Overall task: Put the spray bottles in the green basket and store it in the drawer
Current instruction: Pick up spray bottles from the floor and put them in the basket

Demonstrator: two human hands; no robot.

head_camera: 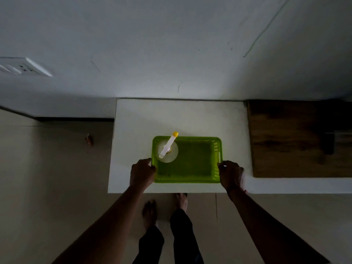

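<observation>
You hold the green basket [190, 168] on the white table [171, 115]. Your left hand [142, 174] grips its left side, fingers curled on the rim. Your right hand [230, 174] grips the right side, by the handle slot, though the dim light blurs those fingers. One spray bottle [167, 149] stands upright in the basket's far left corner.

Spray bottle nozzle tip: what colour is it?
Yellow, on the spray bottle in the head view.
</observation>
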